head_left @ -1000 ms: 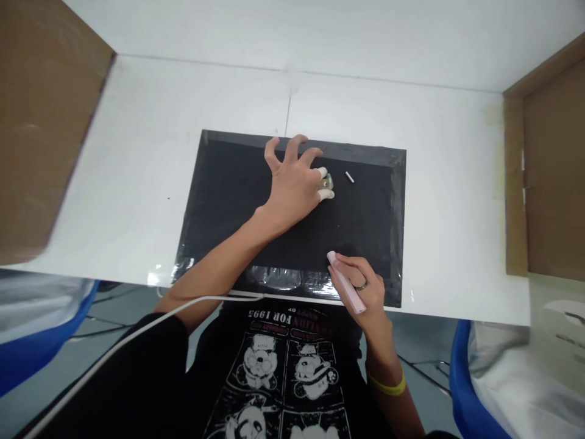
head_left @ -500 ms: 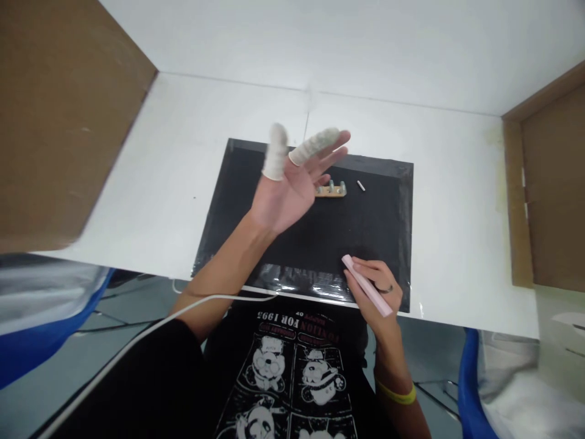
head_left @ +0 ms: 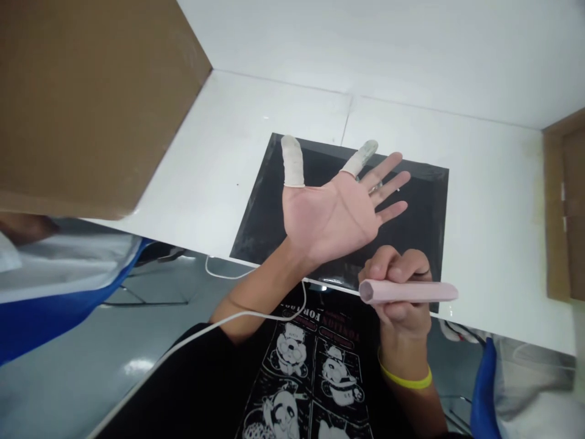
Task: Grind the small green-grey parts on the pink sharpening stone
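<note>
My left hand (head_left: 329, 213) is raised palm up over the black mat (head_left: 260, 225), its fingers spread and nothing in it. White finger cots cover its thumb (head_left: 293, 161) and index finger (head_left: 361, 158); the index one has greyish smudges. In my right hand (head_left: 406, 265), at the mat's near right corner, a pink hollow tube (head_left: 425, 292) is gripped between fingers and thumb. The tube lies roughly level, its open end facing left. Behind the left fingers only a glint of a small object (head_left: 375, 188) shows; most of it is hidden.
Brown cardboard panels stand left (head_left: 91, 103) and right (head_left: 556, 225) on the white table (head_left: 192, 183). A white cable (head_left: 237, 315) crosses my left forearm. Part of another person's arm (head_left: 27, 227) shows at far left. Blue chair edges (head_left: 483, 390) flank the table.
My left hand has come nearer and opened wider, now covering the small wooden strip. The right hand has risen and turned the pink tube from slanted to level. The view has shifted left.
</note>
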{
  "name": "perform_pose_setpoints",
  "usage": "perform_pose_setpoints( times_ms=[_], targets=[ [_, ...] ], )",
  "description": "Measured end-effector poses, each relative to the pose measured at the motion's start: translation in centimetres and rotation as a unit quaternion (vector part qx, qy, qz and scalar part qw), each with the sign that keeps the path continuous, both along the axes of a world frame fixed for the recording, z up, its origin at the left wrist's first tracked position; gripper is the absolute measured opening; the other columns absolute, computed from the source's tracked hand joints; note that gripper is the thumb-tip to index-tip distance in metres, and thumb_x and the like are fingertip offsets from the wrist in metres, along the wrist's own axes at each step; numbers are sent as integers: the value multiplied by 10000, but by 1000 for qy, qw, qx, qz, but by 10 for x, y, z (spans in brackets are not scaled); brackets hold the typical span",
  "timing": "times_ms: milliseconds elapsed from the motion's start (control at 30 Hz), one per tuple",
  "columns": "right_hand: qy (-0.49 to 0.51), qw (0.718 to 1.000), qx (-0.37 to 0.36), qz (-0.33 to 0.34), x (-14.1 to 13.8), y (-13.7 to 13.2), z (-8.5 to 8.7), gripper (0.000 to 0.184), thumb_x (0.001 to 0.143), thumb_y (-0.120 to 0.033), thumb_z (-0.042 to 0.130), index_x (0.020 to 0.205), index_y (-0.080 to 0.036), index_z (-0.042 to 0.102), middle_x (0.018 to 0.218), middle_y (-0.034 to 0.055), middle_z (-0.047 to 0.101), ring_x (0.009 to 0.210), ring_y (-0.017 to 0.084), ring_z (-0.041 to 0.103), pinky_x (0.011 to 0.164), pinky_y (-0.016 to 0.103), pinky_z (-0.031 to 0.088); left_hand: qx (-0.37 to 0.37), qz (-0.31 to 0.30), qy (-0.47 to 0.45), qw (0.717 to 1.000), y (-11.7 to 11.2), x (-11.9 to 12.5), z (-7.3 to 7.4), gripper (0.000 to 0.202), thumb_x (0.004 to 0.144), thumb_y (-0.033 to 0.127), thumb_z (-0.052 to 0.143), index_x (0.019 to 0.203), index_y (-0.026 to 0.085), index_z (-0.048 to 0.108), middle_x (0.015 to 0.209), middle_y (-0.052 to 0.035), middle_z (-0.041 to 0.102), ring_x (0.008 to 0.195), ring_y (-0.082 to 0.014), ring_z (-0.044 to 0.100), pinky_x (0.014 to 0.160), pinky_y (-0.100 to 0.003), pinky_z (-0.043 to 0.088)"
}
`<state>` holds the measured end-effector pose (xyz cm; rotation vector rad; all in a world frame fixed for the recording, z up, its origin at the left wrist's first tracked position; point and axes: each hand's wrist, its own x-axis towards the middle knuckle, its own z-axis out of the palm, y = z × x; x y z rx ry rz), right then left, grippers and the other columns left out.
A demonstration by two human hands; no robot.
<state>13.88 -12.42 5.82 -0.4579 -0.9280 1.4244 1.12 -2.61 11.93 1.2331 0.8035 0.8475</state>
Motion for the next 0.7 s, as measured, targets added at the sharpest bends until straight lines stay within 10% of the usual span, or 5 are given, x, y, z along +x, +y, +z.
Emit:
perform_pose_setpoints(
  times_ms=[167,400,533,700],
  targets=[
    [-7,999,40,31,-13,-14,7,403,789,-126,851,1134,-257,689,1050,3,719,858,95,679,728,180,602,60,66,79,993,-4,1,-1,558,1039,652,306,1206,292,698,1418,36,639,1499,-402,405,888,-506,581],
    [-6,997,61,45,-27,-33,31,433,786,-134,858,1153,-256,664,1080,-6,711,847,82,662,747,163,582,-39,-14,-34,999,-14,-4,7,793,998,757,88,1186,298,706,1456,66,611,1449,-338,501,902,-471,586],
    [4,994,98,56,-45,-27,55,240,820,-159,817,919,-211,605,937,-20,694,746,57,649,721,114,580,26,8,7,1000,-19,-9,3,854,915,875,73,1362,389,614,1533,82,536,1510,-357,409,954,-519,547],
    [106,979,149,88,-58,-19,55,416,857,-301,791,717,-208,410,788,-52,634,657,28,643,607,83,531,0,-13,-65,998,-30,1,-8,982,821,942,-12,1457,407,512,1583,70,478,1532,-347,387,1046,-567,495]
  ],
)
